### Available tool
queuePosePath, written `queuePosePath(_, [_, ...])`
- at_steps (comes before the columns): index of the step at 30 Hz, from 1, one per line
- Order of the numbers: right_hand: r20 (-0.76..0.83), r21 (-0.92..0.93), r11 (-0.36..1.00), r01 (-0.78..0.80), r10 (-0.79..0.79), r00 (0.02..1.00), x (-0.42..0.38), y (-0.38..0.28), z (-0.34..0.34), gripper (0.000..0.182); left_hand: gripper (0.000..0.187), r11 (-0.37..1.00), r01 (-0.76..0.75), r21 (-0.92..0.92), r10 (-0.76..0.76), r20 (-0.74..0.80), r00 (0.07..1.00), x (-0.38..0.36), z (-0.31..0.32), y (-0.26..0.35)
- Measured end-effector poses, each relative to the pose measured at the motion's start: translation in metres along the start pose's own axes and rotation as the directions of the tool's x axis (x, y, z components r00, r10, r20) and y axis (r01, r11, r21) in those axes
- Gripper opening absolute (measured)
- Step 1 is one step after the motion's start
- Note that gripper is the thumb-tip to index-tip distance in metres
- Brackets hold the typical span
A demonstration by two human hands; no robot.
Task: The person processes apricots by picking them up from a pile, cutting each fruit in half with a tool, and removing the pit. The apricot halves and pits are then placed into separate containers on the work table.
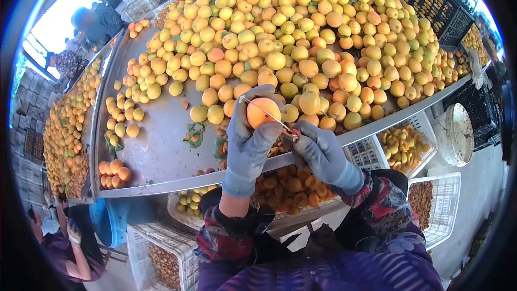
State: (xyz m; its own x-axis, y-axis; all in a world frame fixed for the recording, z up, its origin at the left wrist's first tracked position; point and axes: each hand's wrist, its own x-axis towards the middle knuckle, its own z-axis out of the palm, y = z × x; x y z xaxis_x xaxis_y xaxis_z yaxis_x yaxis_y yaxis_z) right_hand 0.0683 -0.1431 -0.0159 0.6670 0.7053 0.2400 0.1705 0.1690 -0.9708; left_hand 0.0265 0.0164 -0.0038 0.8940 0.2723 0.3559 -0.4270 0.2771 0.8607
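My left hand [246, 148], in a grey-blue glove, is closed around an orange-yellow apricot [259, 114] just above the table's front edge. My right hand [326, 156], gloved the same way, grips a small knife [294, 133] by its red handle. The thin blade lies across the upper face of the apricot, slanting from upper left to lower right. Beyond both hands spreads a large heap of apricots [258, 32]. Below the hands, under the table edge, is a mass of orange apricot halves [293, 186], partly hidden by my arms.
The metal table [161, 145] has a raised rim. White crates [446, 205] stand at the right, one with cut apricots [401, 145], beside a white bucket [459, 134]. A blue bucket [107, 223] is at lower left. Another person [75, 253] works there. A black crate [439, 11] sits upper right.
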Motion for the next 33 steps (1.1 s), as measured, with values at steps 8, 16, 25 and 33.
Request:
queuePosePath(8, [-0.005, -0.001, 0.999, -0.034, 0.034, 0.999, 0.001, -0.003, 0.004, 0.029, 0.051, 0.997, 0.002, 0.074, 0.003, -0.069, 0.998, -0.001, 0.005, 0.004])
queuePosePath(16, [-0.011, 0.055, 0.996, -0.075, 0.075, 0.997, -0.001, -0.003, 0.002, 0.03, 0.049, 0.989, -0.004, 0.146, 0.015, -0.075, 0.997, -0.002, 0.005, 0.004])
queuePosePath(25, [-0.007, -0.016, 0.999, -0.037, 0.036, 0.999, -0.002, -0.012, 0.001, 0.027, 0.058, 0.991, 0.078, -0.106, -0.08, -0.013, 0.997, -0.002, 0.005, 0.005])
queuePosePath(33, [-0.036, 0.021, 0.992, -0.125, 0.126, 0.991, -0.003, -0.017, 0.006, 0.033, 0.054, 0.992, 0.001, 0.127, 0.006, -0.047, 0.999, -0.004, 0.009, 0.008])
